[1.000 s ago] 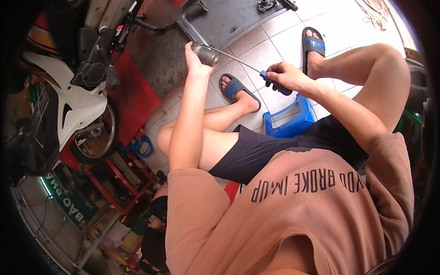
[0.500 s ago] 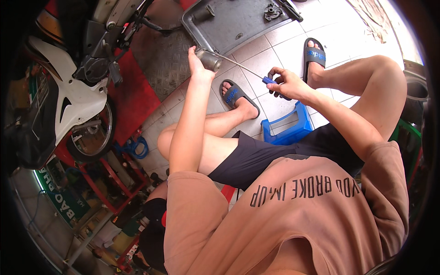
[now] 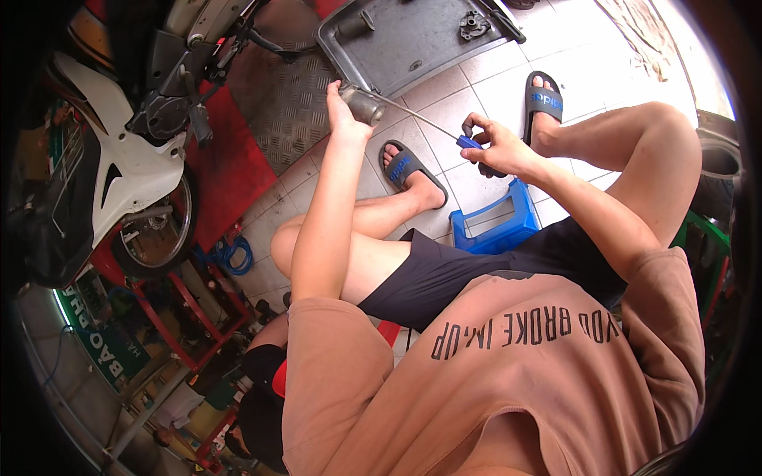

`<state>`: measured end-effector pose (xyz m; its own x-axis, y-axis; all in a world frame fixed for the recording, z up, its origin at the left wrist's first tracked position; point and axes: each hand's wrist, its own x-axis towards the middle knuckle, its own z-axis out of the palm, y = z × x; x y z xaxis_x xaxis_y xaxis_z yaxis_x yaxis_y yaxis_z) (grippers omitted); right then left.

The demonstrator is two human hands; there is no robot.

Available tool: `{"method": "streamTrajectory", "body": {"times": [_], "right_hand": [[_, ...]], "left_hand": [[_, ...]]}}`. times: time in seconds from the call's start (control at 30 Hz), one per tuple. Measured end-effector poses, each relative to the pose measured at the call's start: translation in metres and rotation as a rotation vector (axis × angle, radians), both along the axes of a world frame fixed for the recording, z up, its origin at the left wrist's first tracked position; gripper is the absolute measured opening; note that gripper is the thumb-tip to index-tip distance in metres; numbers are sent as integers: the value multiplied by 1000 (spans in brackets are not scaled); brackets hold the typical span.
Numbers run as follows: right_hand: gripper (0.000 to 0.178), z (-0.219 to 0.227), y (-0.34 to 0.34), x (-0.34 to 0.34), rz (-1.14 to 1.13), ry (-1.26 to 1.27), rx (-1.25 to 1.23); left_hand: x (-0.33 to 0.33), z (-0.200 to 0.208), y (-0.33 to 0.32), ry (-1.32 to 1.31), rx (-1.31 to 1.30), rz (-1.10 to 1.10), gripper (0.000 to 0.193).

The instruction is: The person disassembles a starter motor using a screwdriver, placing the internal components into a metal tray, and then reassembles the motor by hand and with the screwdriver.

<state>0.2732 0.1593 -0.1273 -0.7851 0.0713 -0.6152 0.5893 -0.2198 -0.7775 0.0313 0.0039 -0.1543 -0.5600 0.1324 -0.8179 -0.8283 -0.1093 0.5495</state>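
Observation:
My left hand [image 3: 343,117] is closed around a grey cylindrical metal motor part [image 3: 363,106], held out near the corner of a dark tray. In my right hand [image 3: 506,149] is a screwdriver [image 3: 470,143] with a blue handle and a long thin metal shaft. The shaft slants up and left, and its far end lies at or behind the upper side of the cylinder. Whether the tip touches the part cannot be seen.
The grey tray [image 3: 421,40] holds a small metal part [image 3: 474,25]. A blue plastic stool [image 3: 500,226] stands between my legs. To the left are a white motorcycle [image 3: 131,178], a red mat [image 3: 230,170] and a coiled blue hose [image 3: 232,258]. Another person [image 3: 262,373] is at lower left.
The view has shifted slightly. Both hands keep their grips, with the cylinder and screwdriver in almost the same place.

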Motion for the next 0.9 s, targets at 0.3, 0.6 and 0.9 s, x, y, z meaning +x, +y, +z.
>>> {"method": "streamTrajectory", "body": {"times": [0.3,0.6,0.9], "right_hand": [[22,4,2,-5,52,-46,-33],[25,-2,3,-14,-93,-87,14],[30,17,1,-39,-334,29,-2]], "left_hand": [[-4,-7,-4,-8,32,19,46],[18,8,5,92,13,-53,35],[102,43,29,123,146,-424,36]]}}
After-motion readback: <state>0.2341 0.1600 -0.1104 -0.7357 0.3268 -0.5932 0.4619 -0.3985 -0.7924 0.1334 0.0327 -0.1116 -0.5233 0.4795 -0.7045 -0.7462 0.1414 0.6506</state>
